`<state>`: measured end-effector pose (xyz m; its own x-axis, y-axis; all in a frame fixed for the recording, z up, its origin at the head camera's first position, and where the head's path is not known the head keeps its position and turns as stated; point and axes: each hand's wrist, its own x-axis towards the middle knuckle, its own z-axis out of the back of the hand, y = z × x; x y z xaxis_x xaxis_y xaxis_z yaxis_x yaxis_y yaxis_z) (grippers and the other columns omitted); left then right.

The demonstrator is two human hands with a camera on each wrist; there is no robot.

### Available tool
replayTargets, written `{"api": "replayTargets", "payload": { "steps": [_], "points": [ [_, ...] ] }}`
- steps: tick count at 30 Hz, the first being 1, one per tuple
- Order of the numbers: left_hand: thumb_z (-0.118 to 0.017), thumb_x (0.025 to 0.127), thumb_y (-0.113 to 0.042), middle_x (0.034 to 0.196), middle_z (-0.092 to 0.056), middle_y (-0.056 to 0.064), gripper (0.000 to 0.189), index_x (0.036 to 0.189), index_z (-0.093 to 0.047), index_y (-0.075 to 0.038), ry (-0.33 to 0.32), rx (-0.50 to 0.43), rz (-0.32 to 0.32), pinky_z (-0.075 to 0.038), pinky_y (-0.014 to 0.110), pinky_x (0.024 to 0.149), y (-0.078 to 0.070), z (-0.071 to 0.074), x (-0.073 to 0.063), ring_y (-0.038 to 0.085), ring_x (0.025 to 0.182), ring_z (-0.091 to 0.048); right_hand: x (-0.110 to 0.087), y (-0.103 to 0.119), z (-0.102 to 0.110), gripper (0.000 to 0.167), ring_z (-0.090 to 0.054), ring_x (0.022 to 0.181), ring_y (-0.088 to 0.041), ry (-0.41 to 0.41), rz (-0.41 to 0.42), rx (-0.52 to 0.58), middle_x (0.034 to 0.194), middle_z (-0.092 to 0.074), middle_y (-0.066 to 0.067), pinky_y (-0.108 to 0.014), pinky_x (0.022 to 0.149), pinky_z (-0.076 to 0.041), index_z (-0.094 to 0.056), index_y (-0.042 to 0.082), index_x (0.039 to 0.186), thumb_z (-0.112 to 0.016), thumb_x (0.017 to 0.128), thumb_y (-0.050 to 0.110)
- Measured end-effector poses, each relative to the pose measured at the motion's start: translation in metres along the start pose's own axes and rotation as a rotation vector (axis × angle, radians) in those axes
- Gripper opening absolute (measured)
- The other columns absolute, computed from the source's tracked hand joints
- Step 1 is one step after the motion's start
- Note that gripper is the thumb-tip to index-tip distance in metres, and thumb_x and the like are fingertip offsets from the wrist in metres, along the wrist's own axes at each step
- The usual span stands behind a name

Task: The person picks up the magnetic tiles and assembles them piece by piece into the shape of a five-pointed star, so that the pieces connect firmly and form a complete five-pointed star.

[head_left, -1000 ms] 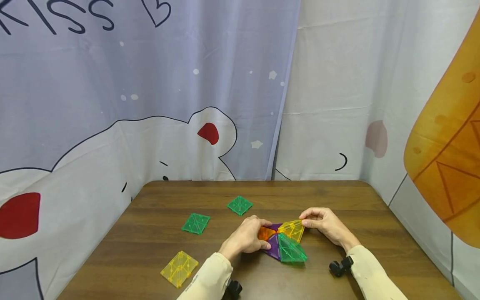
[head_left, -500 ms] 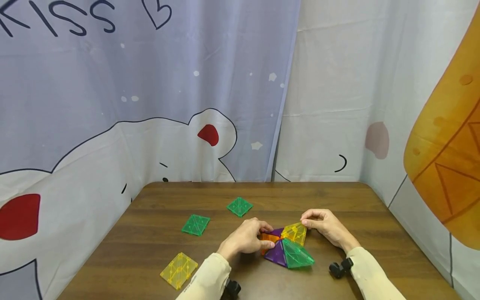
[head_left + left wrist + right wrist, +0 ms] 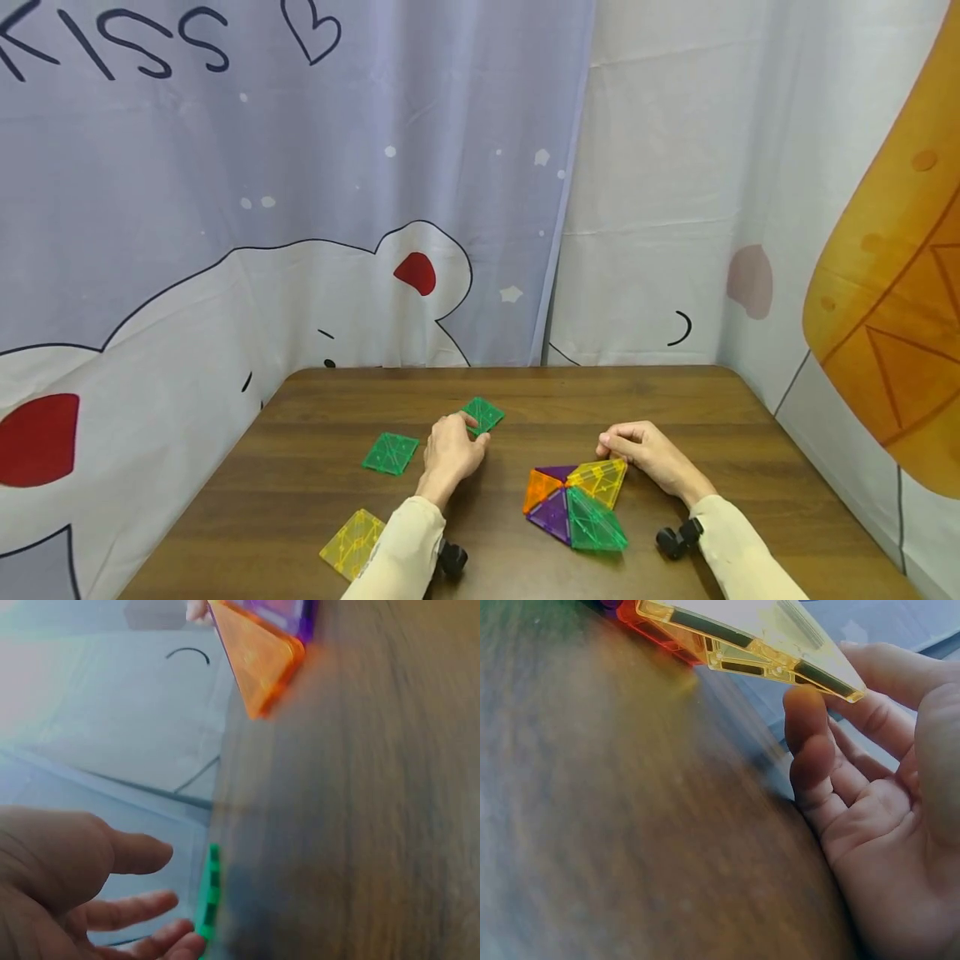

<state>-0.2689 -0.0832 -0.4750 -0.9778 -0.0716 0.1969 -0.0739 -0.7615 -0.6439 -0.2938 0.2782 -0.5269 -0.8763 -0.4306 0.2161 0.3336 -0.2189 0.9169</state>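
My left hand (image 3: pixel 452 452) reaches over the back middle of the table, fingertips at a green square magnetic tile (image 3: pixel 487 412), which they partly cover. In the left wrist view, its thumb and fingers stand apart beside the green tile's edge (image 3: pixel 209 892). To the right lies a joined cluster of magnetic tiles: an orange triangle (image 3: pixel 538 490), purple triangles (image 3: pixel 552 515), a green piece (image 3: pixel 594 523) and a yellow piece (image 3: pixel 600 481). My right hand (image 3: pixel 652 454) holds the yellow piece's outer corner between thumb and fingers; the right wrist view shows this yellow corner (image 3: pixel 832 675) raised off the table.
Another green square tile (image 3: pixel 391 453) lies left of my left hand. A yellow square tile (image 3: pixel 351 543) sits at the front left, partly behind the left sleeve (image 3: pixel 401 546). Printed curtains (image 3: pixel 637 208) hang behind the wooden table (image 3: pixel 322 417).
My left hand has let go of the cluster's orange and purple side and moved left and back to the green square. The cluster has shifted slightly toward me; my right hand stays at its yellow corner.
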Motion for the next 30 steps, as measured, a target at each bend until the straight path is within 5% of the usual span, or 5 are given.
{"api": "replayTargets", "payload": {
  "steps": [5, 8, 11, 21, 30],
  "points": [
    [-0.087, 0.099, -0.027, 0.129, -0.067, 0.026, 0.049, 0.138, -0.072, -0.002, -0.017, 0.018, 0.058, -0.06, 0.061, 0.092, 0.005, -0.008, 0.004, 0.047, 0.115, -0.069, -0.002, -0.005, 0.002, 0.031, -0.068, 0.087, -0.014, -0.073, -0.02, 0.016, 0.103, -0.074, -0.018, -0.025, 0.076, -0.059, -0.075, -0.008, 0.124, -0.061, 0.116, 0.018],
    [-0.088, 0.098, -0.028, 0.132, -0.064, 0.028, 0.055, 0.142, -0.07, -0.001, -0.012, 0.022, 0.065, -0.06, 0.062, 0.094, 0.006, -0.015, 0.009, 0.048, 0.119, -0.067, -0.001, -0.007, 0.005, 0.036, -0.075, 0.11, -0.024, -0.116, 0.01, 0.024, 0.132, -0.071, -0.031, -0.028, 0.092, -0.063, -0.067, -0.012, 0.139, -0.062, 0.116, 0.016],
    [-0.091, 0.096, -0.028, 0.129, -0.064, 0.027, 0.053, 0.138, -0.075, -0.001, -0.022, 0.033, 0.052, -0.061, 0.062, 0.092, 0.005, -0.021, 0.015, 0.047, 0.117, -0.065, 0.001, -0.009, 0.008, 0.042, -0.073, 0.125, -0.032, -0.158, 0.047, 0.005, 0.144, -0.065, -0.035, -0.025, 0.1, -0.061, -0.061, -0.012, 0.146, -0.065, 0.115, 0.016],
    [-0.101, 0.083, -0.02, 0.118, -0.073, 0.019, 0.035, 0.112, -0.086, -0.009, -0.109, 0.087, -0.022, -0.063, 0.058, 0.092, 0.004, -0.039, 0.033, 0.043, 0.113, -0.07, 0.01, -0.012, 0.01, 0.055, -0.064, 0.139, -0.049, -0.208, 0.028, 0.014, 0.151, -0.063, -0.032, -0.019, 0.104, -0.055, -0.055, -0.008, 0.155, -0.074, 0.11, 0.017],
    [-0.098, 0.085, -0.009, 0.108, -0.083, 0.009, 0.017, 0.1, -0.09, -0.015, 0.013, -0.013, -0.179, -0.064, 0.048, 0.095, 0.003, -0.05, 0.039, 0.033, 0.107, -0.078, 0.011, -0.01, 0.008, 0.055, -0.065, 0.136, -0.05, -0.162, 0.016, -0.007, 0.148, -0.064, -0.033, -0.021, 0.102, -0.058, -0.056, -0.01, 0.153, -0.076, 0.108, 0.014]
  ]
}}
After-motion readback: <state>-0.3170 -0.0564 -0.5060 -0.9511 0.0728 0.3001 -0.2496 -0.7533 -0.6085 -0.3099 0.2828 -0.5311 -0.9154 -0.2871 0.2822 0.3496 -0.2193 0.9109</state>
